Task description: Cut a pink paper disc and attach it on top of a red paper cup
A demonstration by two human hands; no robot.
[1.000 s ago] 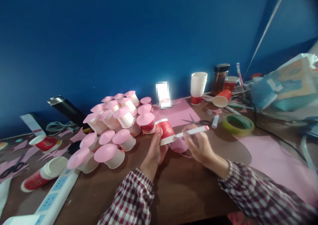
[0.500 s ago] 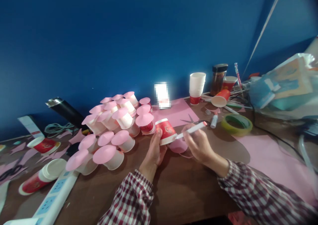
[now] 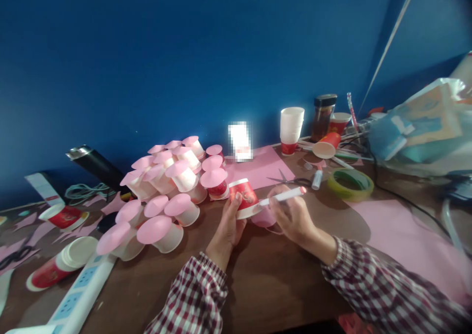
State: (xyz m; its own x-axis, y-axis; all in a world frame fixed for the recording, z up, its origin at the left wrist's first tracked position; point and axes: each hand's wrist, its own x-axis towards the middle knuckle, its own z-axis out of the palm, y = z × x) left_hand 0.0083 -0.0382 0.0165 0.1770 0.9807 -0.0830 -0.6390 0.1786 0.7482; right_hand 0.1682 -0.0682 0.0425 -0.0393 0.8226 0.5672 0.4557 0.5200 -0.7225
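Note:
A red paper cup (image 3: 245,195) with a pale rim is gripped by my left hand (image 3: 227,227), tilted above the table. My right hand (image 3: 294,217) is closed round a white marker (image 3: 286,195), whose tip touches or nearly touches the cup near its lower rim; I cannot tell which. Under the two hands lies a pink paper piece (image 3: 263,219), partly hidden. To the left stand several upturned paper cups (image 3: 190,216) topped with shallow pink paper cones (image 3: 155,229).
Scissors (image 3: 285,178) lie by pink paper (image 3: 261,164). Yellow-green tape (image 3: 350,185) and a marker cap (image 3: 316,179) are on the right. Stacked cups (image 3: 292,125) stand by the wall. A power strip (image 3: 83,287) and black flask (image 3: 98,167) are left.
The cup has turned slightly in my left hand, so its printed pattern sits differently. My right hand and the marker have shifted only a little.

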